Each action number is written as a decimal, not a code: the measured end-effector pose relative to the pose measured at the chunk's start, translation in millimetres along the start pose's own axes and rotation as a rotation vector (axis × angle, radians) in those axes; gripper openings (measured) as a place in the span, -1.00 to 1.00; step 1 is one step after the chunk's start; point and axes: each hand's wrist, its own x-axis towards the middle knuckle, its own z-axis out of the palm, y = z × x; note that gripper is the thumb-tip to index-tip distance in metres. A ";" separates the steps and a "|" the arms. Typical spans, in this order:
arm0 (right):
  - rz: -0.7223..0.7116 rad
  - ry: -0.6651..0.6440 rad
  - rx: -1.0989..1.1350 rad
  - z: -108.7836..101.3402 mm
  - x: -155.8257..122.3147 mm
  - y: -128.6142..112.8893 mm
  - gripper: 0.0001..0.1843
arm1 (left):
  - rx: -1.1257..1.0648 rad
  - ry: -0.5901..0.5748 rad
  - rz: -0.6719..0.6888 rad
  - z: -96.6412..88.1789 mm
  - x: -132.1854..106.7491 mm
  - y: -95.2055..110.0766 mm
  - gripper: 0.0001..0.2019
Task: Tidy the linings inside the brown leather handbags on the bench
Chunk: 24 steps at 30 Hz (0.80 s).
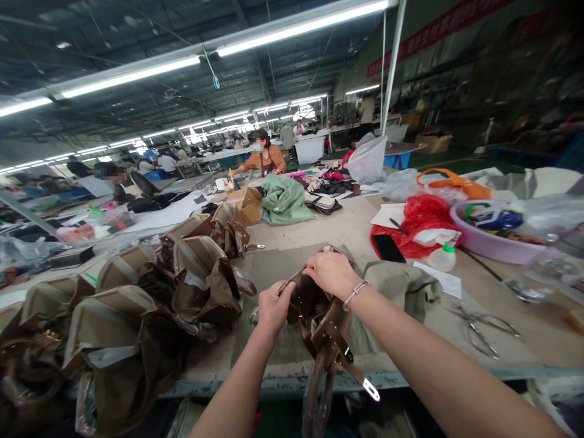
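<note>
A brown leather bag with straps and metal buckles sits at the front edge of the worktable. My left hand is closed on the bag's left side. My right hand, with a silver bracelet at the wrist, is closed over the bag's top edge. One strap with a metal clasp hangs down over the table's edge. The bag rests on a grey-green cloth.
A row of brown and tan bags piles up at the left. Scissors, a glue bottle, a black phone, red plastic bags and a pink basin lie right. Other people work at tables behind.
</note>
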 end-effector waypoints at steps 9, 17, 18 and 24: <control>0.016 -0.027 0.020 -0.7 0.9 -1.4 -0.59 | 0.028 -0.030 -0.005 -2.7 3.8 -5.0 -0.66; 0.017 -0.059 0.011 -1.7 3.2 -2.6 -0.60 | 0.025 -0.046 -0.004 -4.8 4.8 -1.9 -0.65; 0.016 -0.055 0.017 -1.4 2.9 -2.3 -0.61 | 0.035 -0.055 -0.001 -5.4 4.9 -1.6 -0.65; 0.008 -0.040 0.018 -1.0 -0.2 -0.9 -0.60 | 0.063 -0.096 0.002 -8.3 5.4 -1.2 -0.66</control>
